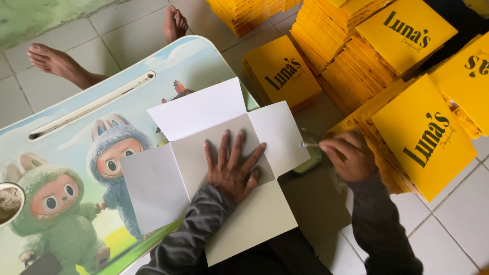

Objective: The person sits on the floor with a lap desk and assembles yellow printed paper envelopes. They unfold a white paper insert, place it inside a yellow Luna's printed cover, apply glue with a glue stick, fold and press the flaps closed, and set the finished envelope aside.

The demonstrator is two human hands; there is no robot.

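Left hand (233, 165): grip wide, fingers splayed, palm pressed flat on the centre panel of an unfolded white card blank (214, 168), matte and cross-shaped, lying on the bench (76, 153), a glossy lap table printed with furry cartoon figures. Right hand (349, 155): grip narrow, pinching a thin brush-like stick (308, 145) just beside the blank's right flap. Stacks of flat yellow cards (423, 135) cover the tiled floor (448, 224) nearby.
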